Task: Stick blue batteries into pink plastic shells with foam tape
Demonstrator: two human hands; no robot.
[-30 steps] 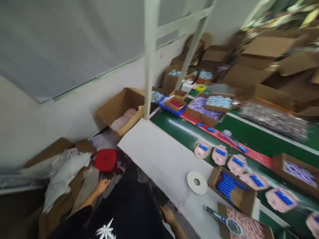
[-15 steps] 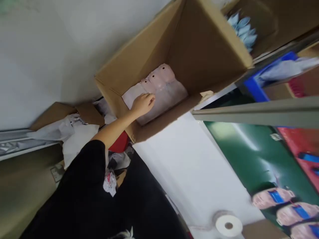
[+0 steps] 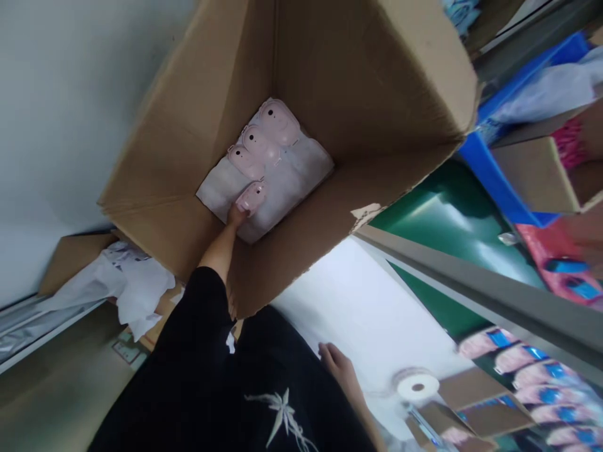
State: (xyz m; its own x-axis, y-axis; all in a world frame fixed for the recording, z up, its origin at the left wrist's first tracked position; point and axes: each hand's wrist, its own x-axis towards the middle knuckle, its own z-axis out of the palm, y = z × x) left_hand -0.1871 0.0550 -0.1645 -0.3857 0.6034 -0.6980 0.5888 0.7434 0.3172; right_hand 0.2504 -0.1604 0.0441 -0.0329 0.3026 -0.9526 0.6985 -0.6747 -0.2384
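Pale wall [image 3: 66, 125] and crumpled white wrapping [image 3: 134, 282] lie left of an open cardboard box [image 3: 358, 81], whose near wall rises between the person's torso and the box floor. Left hand [image 3: 237, 215] reaches over that wall, closed on a pink moulded shell [image 3: 251, 198] beside three similar shells [image 3: 266, 141] on a white sheet [image 3: 282, 188], with bare cardboard around them. Right hand [image 3: 333, 359], open and empty, rests on the white desk [image 3: 358, 295] near a white roll [image 3: 417, 386], while a grey metal upright [image 3: 494, 295] crosses a green belt [image 3: 447, 220].
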